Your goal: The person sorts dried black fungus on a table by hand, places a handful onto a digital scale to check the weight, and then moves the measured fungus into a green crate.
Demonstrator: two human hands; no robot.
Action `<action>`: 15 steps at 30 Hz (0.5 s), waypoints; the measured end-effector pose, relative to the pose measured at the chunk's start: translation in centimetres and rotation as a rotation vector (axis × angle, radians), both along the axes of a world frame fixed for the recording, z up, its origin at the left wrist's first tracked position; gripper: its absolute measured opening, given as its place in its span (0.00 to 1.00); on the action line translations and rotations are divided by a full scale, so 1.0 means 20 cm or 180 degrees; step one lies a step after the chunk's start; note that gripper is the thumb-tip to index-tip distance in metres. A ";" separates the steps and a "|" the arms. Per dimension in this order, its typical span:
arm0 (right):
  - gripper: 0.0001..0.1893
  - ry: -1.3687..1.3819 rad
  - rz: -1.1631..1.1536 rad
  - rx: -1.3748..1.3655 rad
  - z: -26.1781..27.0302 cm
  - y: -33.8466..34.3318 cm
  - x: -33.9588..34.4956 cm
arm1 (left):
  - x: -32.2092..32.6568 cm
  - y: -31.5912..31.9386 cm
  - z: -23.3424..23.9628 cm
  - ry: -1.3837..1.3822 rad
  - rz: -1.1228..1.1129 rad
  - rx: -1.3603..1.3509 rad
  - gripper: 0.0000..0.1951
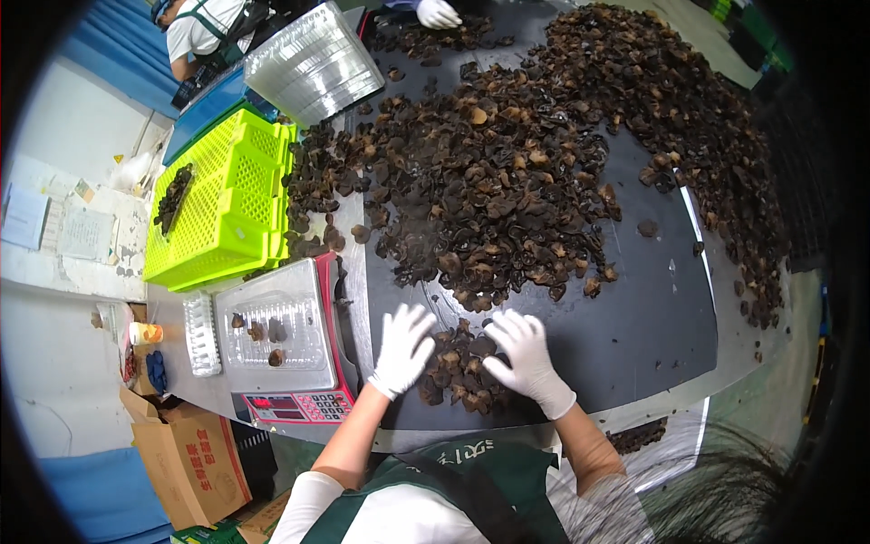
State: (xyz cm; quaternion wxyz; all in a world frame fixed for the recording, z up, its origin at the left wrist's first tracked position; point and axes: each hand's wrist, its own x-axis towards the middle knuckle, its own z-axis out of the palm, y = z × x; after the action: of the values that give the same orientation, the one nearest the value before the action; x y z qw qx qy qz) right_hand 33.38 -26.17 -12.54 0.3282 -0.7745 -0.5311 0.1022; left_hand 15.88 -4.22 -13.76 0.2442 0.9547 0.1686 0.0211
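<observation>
My left hand (404, 350), in a white glove, lies spread at the left edge of a small heap of dark brown wood ear mushrooms (462, 370). At the heap's right edge is my right hand (525, 357), gloved too, fingers apart. Neither hand is closed on anything. Beyond them spreads a large pile of the same mushrooms (489, 197) on a dark mat (652, 326). To my left stands a digital scale (272, 272) with a clear plastic tray (299, 340) on it, holding several mushroom pieces.
Left of the scale are stacked clear trays (202, 333). An upturned yellow-green plastic crate (224, 204) and a tall stack of clear containers (316, 61) stand further back. A co-worker's gloved hand (438, 13) is at the far edge, another person (204, 34) at upper left. Cardboard box (190, 462) lower left.
</observation>
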 end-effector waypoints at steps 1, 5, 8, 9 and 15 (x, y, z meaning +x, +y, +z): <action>0.28 0.0060 0.0379 -0.0009 0.01 0.00 -0.01 | -0.01 -0.04 0.02 -0.0050 -0.0363 -0.0184 0.26; 0.33 0.0910 0.0659 0.0263 0.00 -0.13 -0.04 | -0.16 -0.14 0.09 -0.0464 -0.0293 -0.0886 0.35; 0.48 0.0486 0.0246 0.0204 -0.03 -0.32 -0.05 | -0.31 -0.15 0.03 -0.0447 0.0323 -0.0399 0.49; 0.50 0.0310 0.0214 0.0142 -0.05 -0.37 -0.08 | -0.34 -0.15 0.02 -0.0210 0.0526 -0.0367 0.55; 0.50 -0.0175 0.0611 -0.0128 -0.07 -0.23 -0.28 | -0.32 -0.35 -0.04 -0.0792 -0.0570 -0.0659 0.57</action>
State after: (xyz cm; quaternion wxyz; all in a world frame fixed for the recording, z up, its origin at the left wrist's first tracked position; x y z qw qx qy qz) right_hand 27.86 -30.85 -14.00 0.2866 -0.7290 -0.6094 0.1225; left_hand 9.45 -11.18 -14.52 0.3610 0.9257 0.0528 0.0997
